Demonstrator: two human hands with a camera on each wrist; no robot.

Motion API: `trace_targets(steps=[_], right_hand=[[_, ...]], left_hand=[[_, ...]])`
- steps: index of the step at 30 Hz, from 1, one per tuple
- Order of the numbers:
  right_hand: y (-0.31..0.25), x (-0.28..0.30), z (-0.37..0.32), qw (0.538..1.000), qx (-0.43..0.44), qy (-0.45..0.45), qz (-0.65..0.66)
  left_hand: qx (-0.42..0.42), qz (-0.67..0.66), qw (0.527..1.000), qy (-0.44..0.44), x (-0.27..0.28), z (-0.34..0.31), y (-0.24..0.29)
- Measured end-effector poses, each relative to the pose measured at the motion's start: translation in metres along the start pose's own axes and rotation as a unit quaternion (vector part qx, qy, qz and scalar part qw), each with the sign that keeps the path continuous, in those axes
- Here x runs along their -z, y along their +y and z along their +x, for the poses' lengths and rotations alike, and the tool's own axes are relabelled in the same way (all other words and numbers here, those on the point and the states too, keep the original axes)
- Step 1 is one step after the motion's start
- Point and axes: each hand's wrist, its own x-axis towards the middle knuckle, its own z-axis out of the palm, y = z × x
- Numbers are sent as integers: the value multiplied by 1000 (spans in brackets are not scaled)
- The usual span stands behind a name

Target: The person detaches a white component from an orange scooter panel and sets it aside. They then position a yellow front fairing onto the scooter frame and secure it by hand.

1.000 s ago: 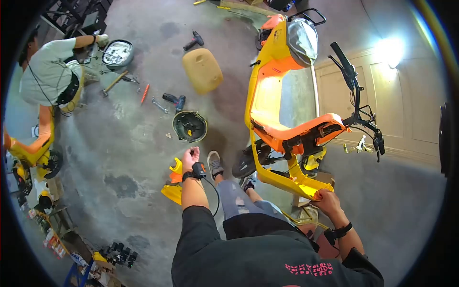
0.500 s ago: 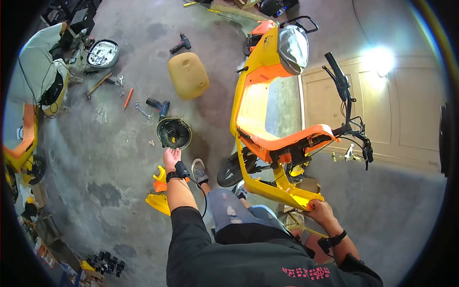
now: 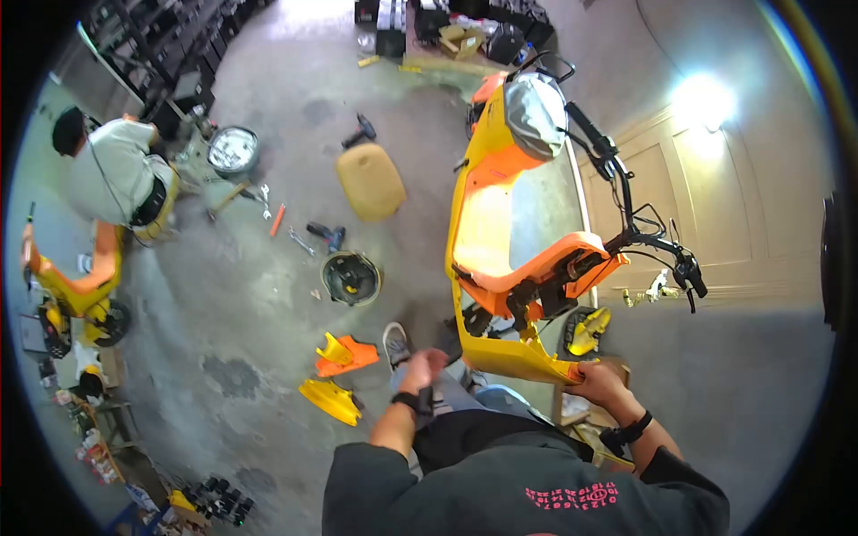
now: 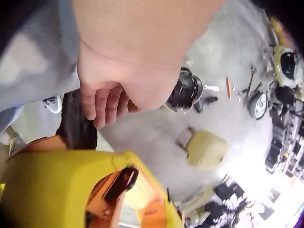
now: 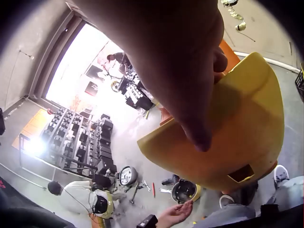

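My right hand grips the end of a yellow body panel on the yellow and orange scooter. In the right wrist view the thumb lies over the panel's curved outer face, near a rectangular slot; the other fingers are mostly hidden. My left hand is in front of my thigh, holding nothing. Its fingers hang loosely bent in the left wrist view, close to the panel's yellow edge. On the floor left of it lie an orange and yellow part and a yellow cover.
A round dark-lined tub, a tan seat-shaped block, two power drills, wrenches and a hammer lie on the floor. Another person sits at the far left near a second scooter. Handlebars jut out at right.
My left hand has drawn back from beside the tub toward my thigh and the panel. My right hand keeps its grip on the panel, while the head view has shifted.
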Motion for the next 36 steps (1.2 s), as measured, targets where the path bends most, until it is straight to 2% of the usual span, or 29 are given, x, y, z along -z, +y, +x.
trace_targets(steps=[2,4,6,8,10,13,14,16,18,20,21,24,25,26,28,30,32,33,34,35,36], right_hand=[[27,-7,0,1000,26,4,-7],[49,-15,2,998,57,10,-17],[72,-18,-1,994,97,7,-41],[96,-31,-1,985,165,56,-5],[110,-33,1,981,184,40,-37],[120,-40,-10,961,253,90,67],[119,-44,-13,958,257,98,80],[108,-48,-22,949,288,115,51],[93,-44,-39,939,315,115,82],[80,-62,-35,923,375,71,57],[73,-56,-50,922,378,62,51],[57,-70,-67,906,415,60,49],[51,-69,-78,902,422,71,62],[46,-72,-94,897,430,68,71],[31,-80,-107,886,454,61,71],[16,-93,-130,896,440,41,53],[2,-104,-153,897,441,10,4],[-5,-118,-152,883,469,8,-29],[-6,-130,-148,866,495,6,-62],[-5,-134,-152,868,491,-24,-63],[-7,-134,-151,874,483,-16,-57]], left_hand=[[86,-82,991,-65,-40,1,-21],[93,-71,987,-109,-105,-49,1],[128,-96,983,-94,-142,-60,5],[69,-105,990,-63,-193,-101,20],[4,-89,995,33,-240,-143,30],[-5,-67,995,78,-287,-182,12],[-11,-54,995,83,-298,-190,2],[15,13,1000,-12,-314,-200,-21],[-3,2,1000,-24,-314,-183,-46],[-26,-50,997,-46,-296,-161,-70],[-32,-79,996,-22,-286,-155,-76],[-59,2,998,19,-296,-209,-80],[-24,-19,1000,-3,-274,-198,-87],[-33,-10,999,31,-273,-213,-89],[-93,-44,995,-6,-269,-244,-96],[-115,-125,985,-20,-241,-250,-117],[-157,-46,986,-20,-212,-269,-131],[-160,-52,984,-64,-203,-270,-119],[-192,-50,979,-34,-187,-274,-151],[-186,-69,980,-1,-175,-275,-163],[-170,-84,981,29,-170,-274,-169]])
